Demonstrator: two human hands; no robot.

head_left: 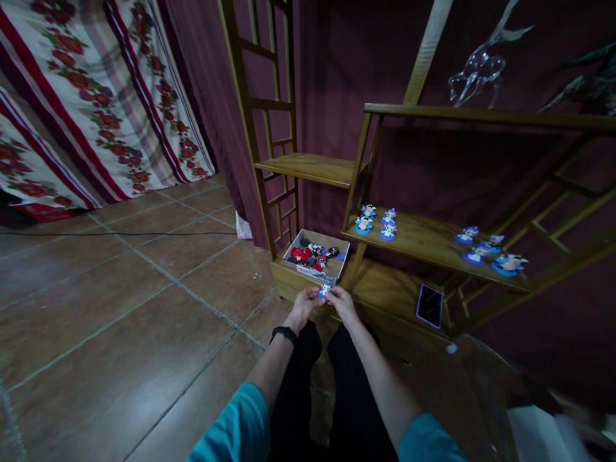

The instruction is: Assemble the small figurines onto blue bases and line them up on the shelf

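Between my two hands is a small purple and white figurine (325, 289), held up just in front of the box. My left hand (305, 303) pinches its left side, and my right hand (342, 300) grips it from the right. Just beyond them an open cardboard box (342, 265) sits on the low shelf, with several red, black and white figurines (315, 255) lying jumbled in it. On the wooden shelf (418, 236) above right, several blue- and purple-based figurines (375, 221) stand at the left end. A second cluster of similar figurines (488, 249) stands at its right end.
A dark-screened tablet or phone (430, 305) lies on the lower shelf at right. A clear deer ornament (481, 64) stands on the top shelf. Another small wooden shelf (312, 168) juts out over the box. A thin cable (120, 233) crosses the tiled floor at left.
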